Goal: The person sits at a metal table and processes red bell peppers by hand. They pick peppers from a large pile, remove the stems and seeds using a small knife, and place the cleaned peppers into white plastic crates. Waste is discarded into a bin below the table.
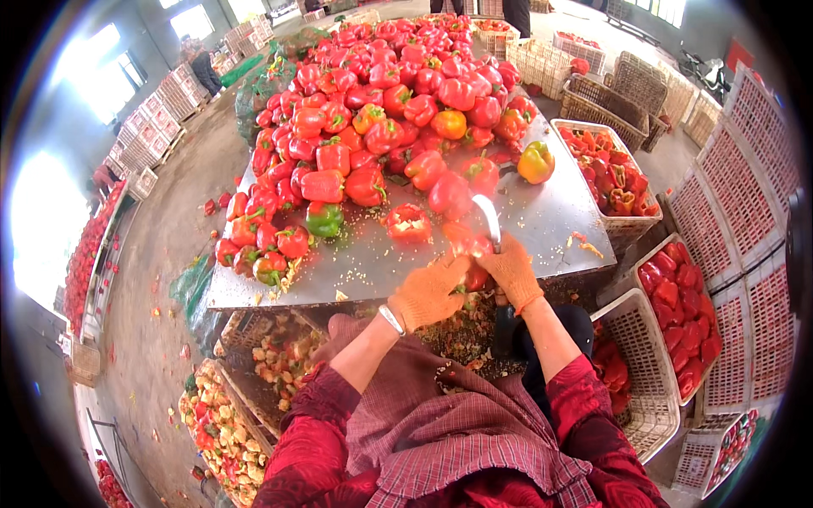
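My left hand [432, 293], in an orange knit glove, is at the near edge of the metal table [375, 273], its fingers against a red bell pepper [476, 277]. Close beside it, my gloved right hand [510, 270] grips a curved metal tool [488, 219] whose bent end points up and to the left. Both hands touch the pepper, which they partly hide. A cut-open red pepper [408, 223] lies beyond my left hand. Behind it rises a large heap of red peppers [381, 108]. Blur hides some detail around the hands.
A green pepper [324, 219] and a yellow-green pepper [536, 162] lie on the table among scattered seeds. Plastic crates of cut peppers [606, 171] [679, 311] stand at the right. Crates of cores [222, 432] stand below left. A person [203, 66] is far off at the upper left.
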{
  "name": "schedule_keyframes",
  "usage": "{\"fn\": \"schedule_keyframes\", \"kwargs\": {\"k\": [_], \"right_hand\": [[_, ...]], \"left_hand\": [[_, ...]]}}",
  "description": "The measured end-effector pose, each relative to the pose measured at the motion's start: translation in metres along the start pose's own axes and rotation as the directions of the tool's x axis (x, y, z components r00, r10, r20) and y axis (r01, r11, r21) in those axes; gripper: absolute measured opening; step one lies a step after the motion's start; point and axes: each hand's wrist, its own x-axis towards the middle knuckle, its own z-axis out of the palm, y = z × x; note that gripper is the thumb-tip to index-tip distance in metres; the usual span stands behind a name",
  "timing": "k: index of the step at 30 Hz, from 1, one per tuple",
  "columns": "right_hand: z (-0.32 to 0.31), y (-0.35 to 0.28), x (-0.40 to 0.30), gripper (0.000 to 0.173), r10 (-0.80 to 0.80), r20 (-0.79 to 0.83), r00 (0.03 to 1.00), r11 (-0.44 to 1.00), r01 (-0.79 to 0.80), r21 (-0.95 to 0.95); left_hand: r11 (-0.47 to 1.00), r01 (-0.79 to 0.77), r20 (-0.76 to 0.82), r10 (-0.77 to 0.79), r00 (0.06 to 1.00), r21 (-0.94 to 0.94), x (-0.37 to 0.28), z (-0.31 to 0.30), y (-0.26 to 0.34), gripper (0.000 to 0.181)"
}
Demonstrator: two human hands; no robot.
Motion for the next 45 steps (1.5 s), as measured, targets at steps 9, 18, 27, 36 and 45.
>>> {"fn": "schedule_keyframes", "kwargs": {"k": [9, 18, 27, 36, 45], "right_hand": [[-0.025, -0.003, -0.035, 0.034, 0.330, 0.374, 0.867, 0.893, -0.415, 0.173], [-0.033, -0.001, -0.058, 0.050, 0.156, 0.707, 0.690, 0.484, -0.677, 0.554], [-0.023, 0.019, -0.085, 0.035, 0.162, 0.728, 0.666, 0.217, -0.744, 0.632], [-0.003, 0.036, -0.085, 0.035, 0.288, 0.493, 0.821, 0.355, -0.569, 0.742], [0.034, 0.052, -0.106, 0.014, -0.018, 0.430, 0.902, -0.323, -0.413, 0.851]], "left_hand": [[0.996, -0.034, 0.356, 0.062, 0.932, -0.086, -0.017, 0.008, 0.016, 0.039], [0.434, 0.377, 0.432, 0.033, 0.901, -0.818, -0.040, -0.002, 0.009, 0.052], [0.222, 0.339, 0.356, 0.044, 0.933, -0.914, -0.052, 0.000, 0.035, 0.062], [0.893, 0.090, -0.211, -0.200, 0.957, -0.441, -0.049, 0.029, 0.030, 0.036], [-0.171, -0.321, -0.218, -0.445, 0.869, -0.932, -0.105, -0.053, -0.001, 0.036]]}}
